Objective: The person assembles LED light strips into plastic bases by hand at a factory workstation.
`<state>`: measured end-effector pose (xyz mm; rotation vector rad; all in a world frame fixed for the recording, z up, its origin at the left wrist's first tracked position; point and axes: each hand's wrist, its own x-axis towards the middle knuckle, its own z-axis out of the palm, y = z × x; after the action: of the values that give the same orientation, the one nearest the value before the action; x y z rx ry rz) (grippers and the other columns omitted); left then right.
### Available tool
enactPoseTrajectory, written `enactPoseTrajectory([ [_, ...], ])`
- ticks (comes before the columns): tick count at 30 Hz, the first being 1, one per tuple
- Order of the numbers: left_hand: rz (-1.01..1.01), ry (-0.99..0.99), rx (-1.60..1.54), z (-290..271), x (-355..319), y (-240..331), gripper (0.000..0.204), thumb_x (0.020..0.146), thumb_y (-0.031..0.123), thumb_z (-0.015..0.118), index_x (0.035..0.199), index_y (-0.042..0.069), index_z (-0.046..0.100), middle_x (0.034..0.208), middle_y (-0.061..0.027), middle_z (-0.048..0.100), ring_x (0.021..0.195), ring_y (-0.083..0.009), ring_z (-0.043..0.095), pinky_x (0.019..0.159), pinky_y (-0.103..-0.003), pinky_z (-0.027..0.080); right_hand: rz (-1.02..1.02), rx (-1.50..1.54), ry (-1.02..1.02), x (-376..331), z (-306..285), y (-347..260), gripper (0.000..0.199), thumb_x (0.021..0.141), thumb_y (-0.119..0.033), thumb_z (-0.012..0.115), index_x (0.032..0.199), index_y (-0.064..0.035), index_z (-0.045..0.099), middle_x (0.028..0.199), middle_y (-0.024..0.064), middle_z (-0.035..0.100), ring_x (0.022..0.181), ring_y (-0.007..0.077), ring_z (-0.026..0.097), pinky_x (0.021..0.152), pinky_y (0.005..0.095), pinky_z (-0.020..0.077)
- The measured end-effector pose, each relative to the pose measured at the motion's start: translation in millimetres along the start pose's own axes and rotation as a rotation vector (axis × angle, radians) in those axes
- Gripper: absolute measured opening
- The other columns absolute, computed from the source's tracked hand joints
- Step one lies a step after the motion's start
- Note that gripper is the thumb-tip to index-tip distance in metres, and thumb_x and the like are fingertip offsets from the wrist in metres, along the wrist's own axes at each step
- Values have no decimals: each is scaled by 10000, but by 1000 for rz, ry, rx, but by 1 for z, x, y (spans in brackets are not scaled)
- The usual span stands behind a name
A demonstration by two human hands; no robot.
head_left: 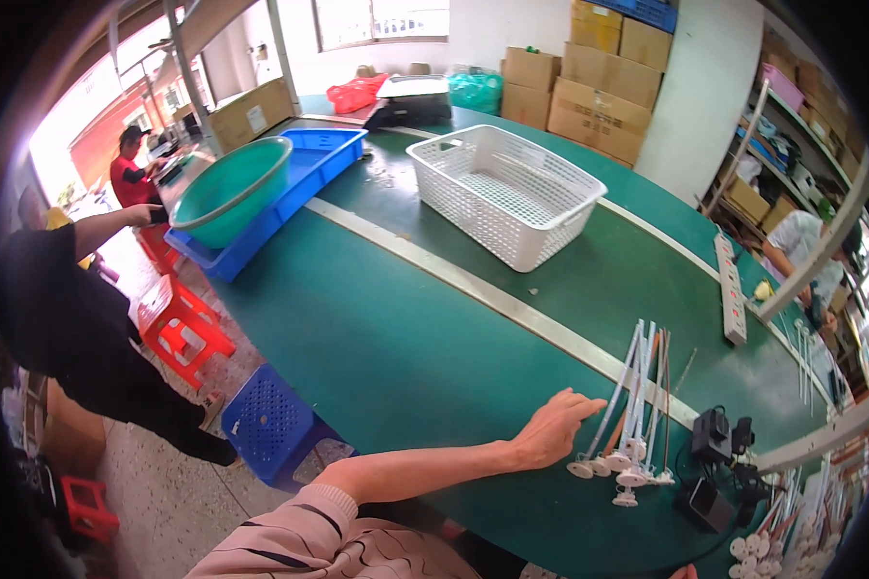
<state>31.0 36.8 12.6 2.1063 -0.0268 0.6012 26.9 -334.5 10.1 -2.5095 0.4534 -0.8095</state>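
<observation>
We see a loose bundle of thin rods with round white ends [633, 450] in the lower right of the frame; they lie on the green surface [377, 338], the round ends toward the lower edge. The left hand [555, 429] is just beside the leftmost rod, its fingers loosely stretched and a little bent, and we see nothing held in it. Whether a fingertip touches the rod, we cannot tell. Of the right hand [684, 573] only a small piece enters at the bottom edge, so we cannot say how open it is or if it holds something. The rods cross each other, and some are partly covered by others.

Right of the bundle stand black devices [712, 436], their cables hard to follow. More rods in the lower right corner are cut by the dark rim.

Pale strips cross the surface. A white basket [483, 214] stands at upper centre; at upper left a green basin [241, 188] is tilted in a blue tray [328, 154], which reaches the surface's edge. Beside this edge we see a person in dark clothes [63, 309] and a blue stool [266, 415]. Between the left forearm and the basket there is wide room; on the right, the devices make it narrow.
</observation>
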Motion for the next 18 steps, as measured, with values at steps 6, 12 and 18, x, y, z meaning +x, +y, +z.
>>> enactPoseTrajectory([
  [6,-5,156,-205,4,-2,-3,475,755,-170,475,1169,29,598,959,-123,618,874,-279,601,722,-348,486,42,73,23,1,-6,-14,262,892,-219,609,925,21,712,869,185,693,739,323,640,683,395,520],
  [12,-9,167,-247,4,-2,0,430,753,-167,483,1116,19,620,884,-107,621,797,-262,590,700,-354,478,-793,922,289,20,28,39,240,874,-199,620,907,16,721,860,180,696,725,318,640,678,394,517],
  [18,-22,182,-276,7,-3,-5,400,747,-158,494,1085,9,629,837,-103,619,770,-263,592,675,-361,476,89,-15,-9,-2,-21,-43,249,882,-195,608,945,20,716,893,184,700,770,326,652,724,394,522],
])
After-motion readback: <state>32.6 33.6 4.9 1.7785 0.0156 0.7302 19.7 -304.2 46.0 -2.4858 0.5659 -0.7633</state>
